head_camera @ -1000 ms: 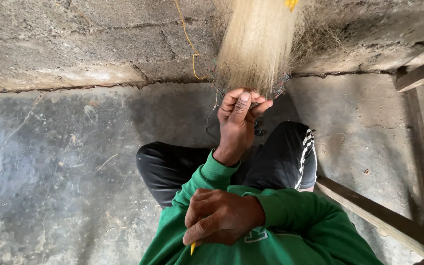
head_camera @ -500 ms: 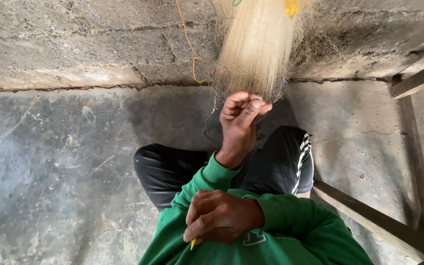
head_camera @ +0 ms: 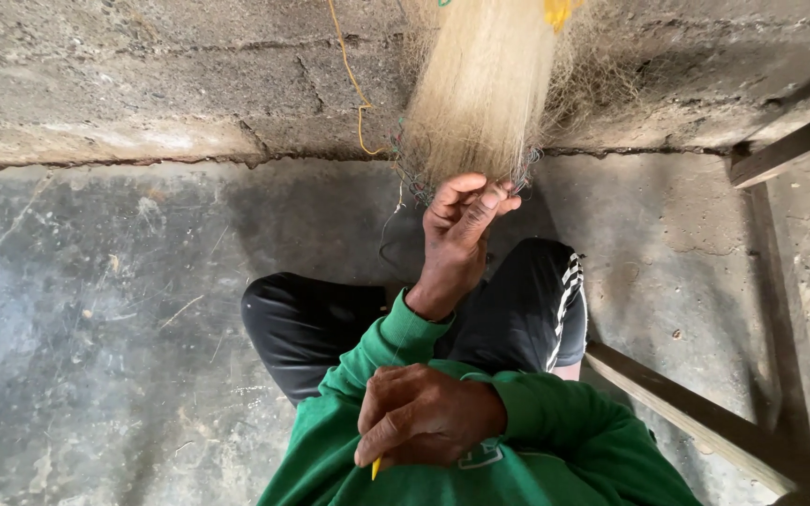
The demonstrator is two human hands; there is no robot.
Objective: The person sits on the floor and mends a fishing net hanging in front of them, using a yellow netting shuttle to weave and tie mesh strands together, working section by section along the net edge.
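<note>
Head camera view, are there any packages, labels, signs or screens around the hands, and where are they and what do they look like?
No packages, signs or screens in view.
White emblem: printed on the chest of the green sweatshirt, below the right hand; blocky outline, mostly hidden by that hand.
Yellow tag-like piece: at the top edge, in the pale net bundle above the left hand; cut off by the frame.

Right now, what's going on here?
A person in a green sweatshirt sits on a concrete floor facing a rough wall. The left hand is raised and pinches the lower edge of a pale fishing net that hangs bunched against the wall. The right hand rests close to the chest, closed around a small yellow tool whose tip alone shows. Wooden beams lie at the right.
</note>
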